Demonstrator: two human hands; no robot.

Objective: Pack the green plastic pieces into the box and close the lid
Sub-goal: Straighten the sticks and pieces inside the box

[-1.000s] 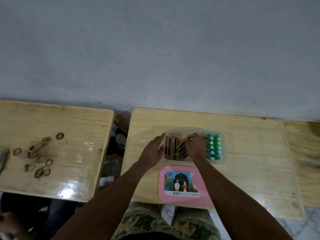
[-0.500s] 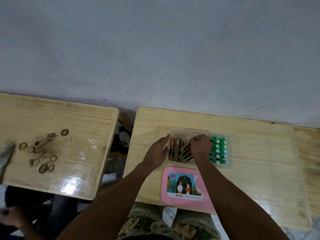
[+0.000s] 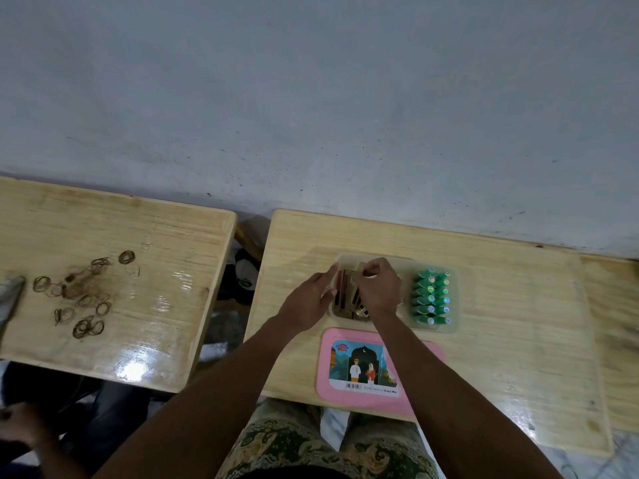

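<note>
A clear plastic box [image 3: 397, 261] stands open on the right wooden table. Green plastic pieces [image 3: 430, 299] fill its right end in neat rows. Brown and red flat pieces [image 3: 344, 295] stand on edge in its left end. My left hand [image 3: 307, 302] rests against the box's left side, fingers by those flat pieces. My right hand [image 3: 378, 288] is over the middle of the box, fingertips pinched at the tops of the flat pieces. The pink lid [image 3: 366, 371] with a picture label lies flat on the table just in front of the box.
A second wooden table [image 3: 155, 323] at the left carries several brown rubber bands [image 3: 79, 299]; a gap separates the two tables. Another person's hand [image 3: 17, 426] shows at the bottom left. A grey wall rises behind the tables.
My right hand has moved left from beside the green pieces to the tops of the flat pieces. My left hand has stayed at the box's left side. The camera view shifted slightly.
</note>
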